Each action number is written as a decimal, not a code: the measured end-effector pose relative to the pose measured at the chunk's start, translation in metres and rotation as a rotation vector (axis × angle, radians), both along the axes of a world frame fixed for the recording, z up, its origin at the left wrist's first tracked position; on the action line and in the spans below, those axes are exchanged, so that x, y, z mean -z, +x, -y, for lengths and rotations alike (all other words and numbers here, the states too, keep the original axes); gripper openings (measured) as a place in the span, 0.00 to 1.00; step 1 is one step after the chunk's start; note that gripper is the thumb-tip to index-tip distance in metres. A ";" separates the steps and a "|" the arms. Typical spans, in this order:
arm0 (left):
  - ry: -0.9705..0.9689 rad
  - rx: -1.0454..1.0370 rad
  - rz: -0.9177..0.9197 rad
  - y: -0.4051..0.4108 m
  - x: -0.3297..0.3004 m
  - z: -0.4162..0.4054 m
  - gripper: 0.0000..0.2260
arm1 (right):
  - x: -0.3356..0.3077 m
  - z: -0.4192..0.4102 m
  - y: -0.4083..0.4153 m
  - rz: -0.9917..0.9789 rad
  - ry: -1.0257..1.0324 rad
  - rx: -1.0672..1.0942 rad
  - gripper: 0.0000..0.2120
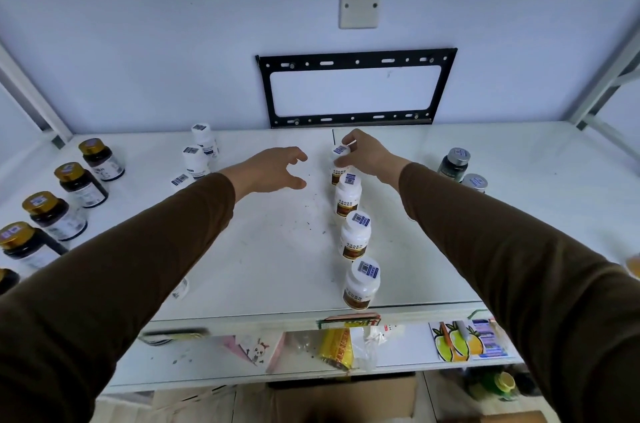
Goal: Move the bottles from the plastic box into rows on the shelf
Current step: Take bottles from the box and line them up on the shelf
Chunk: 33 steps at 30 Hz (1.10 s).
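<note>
Gripping the cap of a white plastic bottle with a brown label (338, 163), the right hand (363, 154) curls fingers and thumb round it at the far end of a row on the white shelf surface (270, 249). Three more white brown-label bottles (356, 237) stand upright in that row, running toward the front edge. Left hand (273, 169) hovers just beside, fingers loosely curled, holding nothing, clear of the bottles. Dark bottles with gold caps (57, 214) line the left side. Small white bottles with blue labels (195, 159) stand behind the left arm, partly hidden. Two dark bottles with grey caps (455, 164) sit right of the right forearm. Black metal wall bracket (353, 88) behind. Plastic box not visible.
</note>
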<state>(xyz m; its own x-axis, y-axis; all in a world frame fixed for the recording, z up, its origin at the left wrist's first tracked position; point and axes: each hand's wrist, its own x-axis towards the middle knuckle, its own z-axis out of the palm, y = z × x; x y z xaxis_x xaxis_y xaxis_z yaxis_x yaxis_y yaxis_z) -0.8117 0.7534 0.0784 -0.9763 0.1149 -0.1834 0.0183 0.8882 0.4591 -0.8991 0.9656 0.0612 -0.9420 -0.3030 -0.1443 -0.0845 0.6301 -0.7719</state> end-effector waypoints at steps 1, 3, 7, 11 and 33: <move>0.005 0.001 -0.007 0.002 -0.002 -0.001 0.26 | -0.003 -0.004 0.003 -0.016 -0.001 0.013 0.24; 0.019 0.005 -0.018 0.006 -0.009 -0.002 0.26 | -0.011 -0.015 0.012 -0.069 0.045 0.023 0.25; -0.032 0.049 -0.082 0.017 -0.027 -0.009 0.26 | -0.033 -0.043 0.043 -0.192 0.189 -0.002 0.28; -0.081 0.143 -0.177 0.030 -0.047 -0.026 0.27 | -0.050 -0.079 0.089 -0.277 0.293 -0.008 0.30; 0.002 0.590 -0.279 0.158 -0.061 -0.324 0.27 | -0.050 -0.355 0.326 -0.357 0.485 0.264 0.34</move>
<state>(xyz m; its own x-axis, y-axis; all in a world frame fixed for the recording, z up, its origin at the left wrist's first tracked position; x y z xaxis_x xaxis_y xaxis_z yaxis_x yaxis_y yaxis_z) -0.6537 1.0772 0.1396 -0.7602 0.6461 0.0683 0.6211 0.6917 0.3685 -0.5736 1.3208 0.1110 -0.9911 -0.0344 0.1284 -0.0775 0.9343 -0.3480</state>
